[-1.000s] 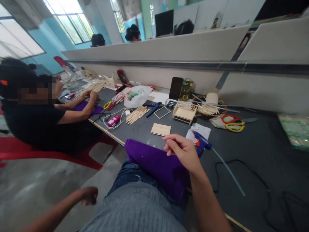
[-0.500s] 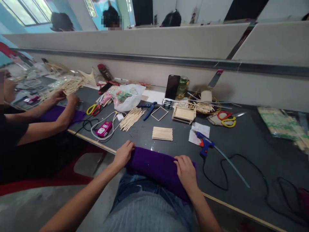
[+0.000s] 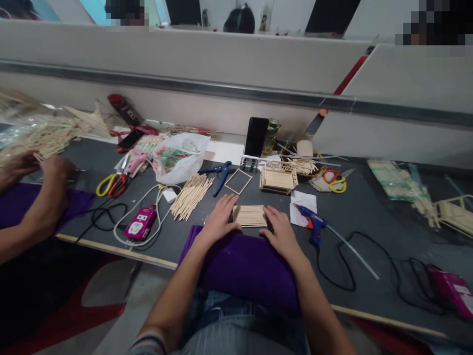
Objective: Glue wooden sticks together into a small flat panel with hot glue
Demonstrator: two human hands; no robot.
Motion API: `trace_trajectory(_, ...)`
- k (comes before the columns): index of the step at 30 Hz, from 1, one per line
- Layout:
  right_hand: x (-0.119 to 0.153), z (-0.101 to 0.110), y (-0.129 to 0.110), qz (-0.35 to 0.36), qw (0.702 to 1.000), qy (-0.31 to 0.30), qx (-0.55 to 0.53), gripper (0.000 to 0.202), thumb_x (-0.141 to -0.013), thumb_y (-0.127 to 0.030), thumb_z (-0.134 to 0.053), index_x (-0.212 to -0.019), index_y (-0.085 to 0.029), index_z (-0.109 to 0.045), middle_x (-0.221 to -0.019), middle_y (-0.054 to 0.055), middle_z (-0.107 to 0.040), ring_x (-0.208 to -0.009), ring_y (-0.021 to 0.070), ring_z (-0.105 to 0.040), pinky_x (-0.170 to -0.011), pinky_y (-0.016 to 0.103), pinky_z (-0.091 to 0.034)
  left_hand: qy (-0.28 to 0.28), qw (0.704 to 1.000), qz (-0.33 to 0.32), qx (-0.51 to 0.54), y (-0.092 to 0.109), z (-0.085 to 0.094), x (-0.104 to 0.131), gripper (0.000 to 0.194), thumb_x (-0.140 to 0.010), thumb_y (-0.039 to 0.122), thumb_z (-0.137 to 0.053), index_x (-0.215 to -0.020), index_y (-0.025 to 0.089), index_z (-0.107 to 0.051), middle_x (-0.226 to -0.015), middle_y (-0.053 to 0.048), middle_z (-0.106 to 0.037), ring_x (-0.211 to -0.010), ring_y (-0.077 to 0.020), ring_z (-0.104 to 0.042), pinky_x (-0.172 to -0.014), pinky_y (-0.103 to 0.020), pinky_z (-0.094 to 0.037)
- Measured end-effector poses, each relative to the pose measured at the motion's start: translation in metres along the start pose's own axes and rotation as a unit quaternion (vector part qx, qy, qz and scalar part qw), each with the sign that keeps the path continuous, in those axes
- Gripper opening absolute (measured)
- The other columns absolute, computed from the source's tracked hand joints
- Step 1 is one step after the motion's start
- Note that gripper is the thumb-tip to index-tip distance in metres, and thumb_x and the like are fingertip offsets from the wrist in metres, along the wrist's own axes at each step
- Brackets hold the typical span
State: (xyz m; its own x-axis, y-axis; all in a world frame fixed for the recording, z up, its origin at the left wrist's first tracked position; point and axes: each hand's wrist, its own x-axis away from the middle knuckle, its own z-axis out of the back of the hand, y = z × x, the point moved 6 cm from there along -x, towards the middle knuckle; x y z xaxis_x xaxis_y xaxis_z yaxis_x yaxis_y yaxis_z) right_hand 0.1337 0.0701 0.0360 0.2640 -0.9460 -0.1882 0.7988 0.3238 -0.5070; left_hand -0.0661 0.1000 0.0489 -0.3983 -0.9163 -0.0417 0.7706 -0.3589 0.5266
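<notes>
Grey partition runs across the back, above a dark worktable. Purple cloth spread over the person's lap and up at the near table edge. White plastic bag farther back, left of centre.

Left hand: spread wide, thumb parted from fingers, at the left end of the stick panel. Fingers reach the far left corner; thumb lies by the near left corner. Right hand: also wide, fingertips at the panel's right end, thumb low near its near right corner. Cannot tell how firmly either presses, or whether the panel is raised at all.

Loose sticks piled left of the left hand, apart from it. Small stick box beyond the right hand, on the far side of the panel. Blue glue gun just right of the right hand, nozzle over white paper.

Panel itself: pale sticks side by side, running left to right, between the two hands, just beyond the cloth. Thin square frame behind it, near the left fingertips.
</notes>
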Motion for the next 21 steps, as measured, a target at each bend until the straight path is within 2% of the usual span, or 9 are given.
trace_trajectory(2, -0.013, -0.005, 0.002, 0.005, 1.0, -0.02, -0.017, 0.061, -0.08, -0.027, -0.061, -0.137, -0.014, -0.046, -0.143, 0.018, -0.045, -0.125, 0.0313, -0.044, -0.103, 0.049, -0.039, -0.046, 0.999, -0.011, 0.022, -0.003, -0.021, -0.012, 0.097, -0.065, 0.027, -0.08, -0.145, 0.017, -0.026, -0.152, -0.017, -0.032, -0.144, -0.0319, -0.02, -0.114, -0.047, -0.026)
trace_trajectory(5, -0.024, -0.003, 0.013, -0.04, 0.996, 0.009, -0.083, 0.058, -0.079, -0.027, -0.059, -0.135, -0.015, -0.049, -0.138, 0.017, -0.051, -0.121, 0.0289, -0.05, -0.1, 0.048, -0.042, -0.078, 0.996, -0.026, 0.027, -0.007, -0.039, -0.02, 0.098, -0.064, 0.028, -0.081, -0.145, 0.018, -0.027, -0.15, -0.018, -0.035, -0.143, -0.0318, -0.024, -0.116, -0.05, -0.022)
trace_trajectory(7, -0.024, 0.003, 0.026, -0.114, 0.979, 0.073, -0.153, 0.047, -0.083, -0.03, -0.054, -0.128, -0.016, -0.054, -0.124, 0.016, -0.061, -0.102, 0.0239, -0.061, -0.089, 0.043, -0.049, -0.078, 0.996, -0.039, 0.02, -0.007, -0.04, -0.022, 0.089, -0.067, 0.03, -0.079, -0.142, 0.019, -0.031, -0.147, -0.017, -0.04, -0.14, -0.0301, -0.031, -0.116, -0.05, -0.021)
trace_trajectory(9, -0.02, 0.01, 0.036, -0.193, 0.944, 0.132, -0.231, 0.038, -0.085, -0.034, -0.051, -0.117, -0.015, -0.059, -0.104, 0.012, -0.069, -0.071, 0.0168, -0.063, -0.068, 0.034, -0.054, -0.078, 0.995, -0.054, 0.006, -0.004, -0.037, -0.023, 0.08, -0.07, 0.031, -0.077, -0.138, 0.019, -0.036, -0.143, -0.017, -0.045, -0.136, -0.0296, -0.038, -0.116, -0.051, -0.021)
trace_trajectory(12, -0.019, 0.019, 0.031, -0.254, 0.898, 0.149, -0.325, 0.029, -0.085, -0.042, -0.055, -0.093, -0.015, -0.063, -0.066, 0.001, -0.065, -0.04, 0.0084, -0.043, -0.04, 0.022, -0.037, -0.089, 0.993, -0.075, -0.017, 0.002, -0.033, -0.03, 0.076, -0.071, 0.03, -0.075, -0.136, 0.019, -0.038, -0.138, -0.016, -0.049, -0.131, -0.0292, -0.043, -0.115, -0.052, -0.021)
trace_trajectory(14, -0.025, 0.029, 0.008, -0.234, 0.886, 0.116, -0.382, 0.028, -0.084, -0.044, -0.059, -0.08, -0.017, -0.063, -0.049, -0.006, -0.049, -0.038, 0.0074, -0.036, -0.038, 0.019, -0.029, -0.102, 0.99, -0.084, -0.037, 0.007, -0.033, -0.037, 0.077, -0.069, 0.028, -0.076, -0.136, 0.02, -0.038, -0.137, -0.015, -0.049, -0.131, -0.0295, -0.043, -0.114, -0.053, -0.022)
trace_trajectory(16, -0.034, 0.045, -0.033, -0.158, 0.871, 0.052, -0.462, 0.032, -0.085, -0.046, -0.06, -0.069, -0.018, -0.059, -0.046, -0.008, -0.041, -0.04, 0.0066, -0.034, -0.039, 0.019, -0.026, -0.108, 0.988, -0.09, -0.057, 0.012, -0.036, -0.045, 0.074, -0.069, 0.027, -0.076, -0.133, 0.02, -0.04, -0.136, -0.016, -0.05, -0.134, -0.0303, -0.039, -0.114, -0.052, -0.023)
trace_trajectory(19, -0.033, 0.074, -0.108, -0.009, 0.832, -0.065, -0.551, 0.038, -0.08, -0.049, -0.066, -0.06, -0.019, -0.055, -0.052, -0.004, -0.049, -0.045, 0.0073, -0.041, -0.043, 0.02, -0.033, -0.111, 0.985, -0.118, -0.06, 0.022, -0.043, -0.054, 0.064, -0.074, 0.03, -0.072, -0.13, 0.022, -0.043, -0.134, -0.013, -0.052, -0.133, -0.0279, -0.041, -0.114, -0.05, -0.022)
trace_trajectory(21, -0.021, 0.092, -0.146, 0.061, 0.816, -0.086, -0.568, 0.047, -0.078, -0.059, -0.064, -0.055, -0.021, -0.051, -0.046, -0.005, -0.047, -0.04, 0.0076, -0.041, -0.041, 0.021, -0.036, -0.117, 0.983, -0.136, -0.049, 0.028, -0.047, -0.056, 0.063, -0.075, 0.031, -0.071, -0.131, 0.023, -0.042, -0.131, -0.011, -0.054, -0.128, -0.0263, -0.046, -0.114, -0.049, -0.022)
